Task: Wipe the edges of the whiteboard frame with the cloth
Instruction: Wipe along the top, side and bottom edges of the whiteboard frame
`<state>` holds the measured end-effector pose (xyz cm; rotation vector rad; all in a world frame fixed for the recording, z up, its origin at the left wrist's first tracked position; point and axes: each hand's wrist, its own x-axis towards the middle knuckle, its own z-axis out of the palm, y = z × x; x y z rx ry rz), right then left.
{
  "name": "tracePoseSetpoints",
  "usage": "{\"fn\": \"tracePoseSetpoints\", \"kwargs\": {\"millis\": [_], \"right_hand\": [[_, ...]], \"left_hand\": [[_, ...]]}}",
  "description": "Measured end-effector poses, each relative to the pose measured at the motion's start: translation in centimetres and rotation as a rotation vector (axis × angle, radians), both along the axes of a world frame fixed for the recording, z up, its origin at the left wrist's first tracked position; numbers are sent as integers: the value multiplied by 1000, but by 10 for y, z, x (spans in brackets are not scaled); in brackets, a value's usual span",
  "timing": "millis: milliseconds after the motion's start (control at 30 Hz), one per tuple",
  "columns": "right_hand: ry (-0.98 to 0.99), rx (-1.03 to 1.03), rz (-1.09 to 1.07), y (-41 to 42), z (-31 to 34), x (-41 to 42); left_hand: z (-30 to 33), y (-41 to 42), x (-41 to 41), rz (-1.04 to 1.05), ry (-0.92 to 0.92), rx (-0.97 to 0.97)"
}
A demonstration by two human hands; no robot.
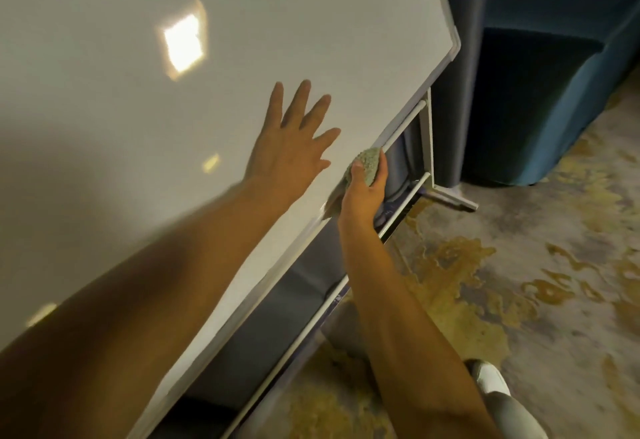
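A large white whiteboard (156, 109) on a stand fills the left of the view, tilted in the frame. Its pale frame edge (415, 99) runs diagonally from upper right to lower left. My left hand (291, 147) lies flat on the board surface, fingers spread, holding nothing. My right hand (363, 189) grips a small green-grey cloth (367, 166) and presses it against the bottom frame edge, just right of my left hand.
White stand rails (405, 210) and a stand foot (457, 197) sit below the board. A grey curtain (460, 57) and a dark teal upholstered seat (554, 92) stand at the right. Patterned grey-and-gold carpet (519, 265) covers the floor. My white shoe (488, 376) shows at the bottom.
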<state>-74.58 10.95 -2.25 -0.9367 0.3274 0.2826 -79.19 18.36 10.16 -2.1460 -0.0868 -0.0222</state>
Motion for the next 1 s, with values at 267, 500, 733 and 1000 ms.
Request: {"fn": "tracePoseSetpoints", "kwargs": {"millis": [267, 500, 733, 1000], "right_hand": [[39, 0, 5, -1, 6, -58], [-17, 1, 55, 3, 1, -142], [5, -48, 8, 2, 14, -220], [17, -71, 45, -7, 9, -224]], "left_hand": [[-12, 5, -85, 50, -88, 0], [-15, 19, -176, 31, -124, 17], [-1, 21, -247, -22, -49, 22], [2, 22, -236, -105, -57, 18]]}}
